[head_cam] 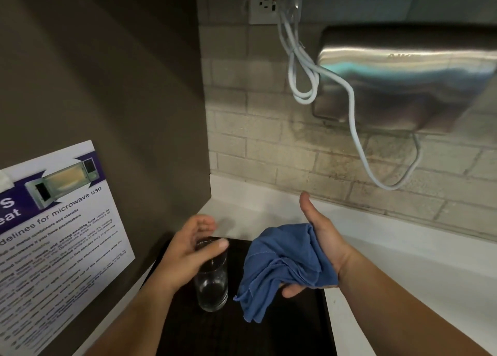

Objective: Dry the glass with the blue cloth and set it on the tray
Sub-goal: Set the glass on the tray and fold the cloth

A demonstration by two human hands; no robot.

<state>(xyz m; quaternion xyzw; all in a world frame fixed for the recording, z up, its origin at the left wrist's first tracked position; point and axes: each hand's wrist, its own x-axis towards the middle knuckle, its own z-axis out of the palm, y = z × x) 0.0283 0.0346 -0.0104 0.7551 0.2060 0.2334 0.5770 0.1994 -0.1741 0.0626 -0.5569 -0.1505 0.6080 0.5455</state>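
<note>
- Dark tray (282,334) on white counter (403,261), brick wall (269,130) behind w/ metal dryer (403,78).
- Left hand (185,256) wrapped round upright glass (211,283) on tray.
- Right hand (320,245) clutching blue cloth (279,267), just beside glass.
- Microwave poster (53,234) on left panel.

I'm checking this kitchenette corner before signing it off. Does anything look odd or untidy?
Yes. The white power cord from the outlet hangs in a loose tangle beside the steel wall unit, and the tile wall below is darkly stained. The glass and blue cloth look fine.
</note>
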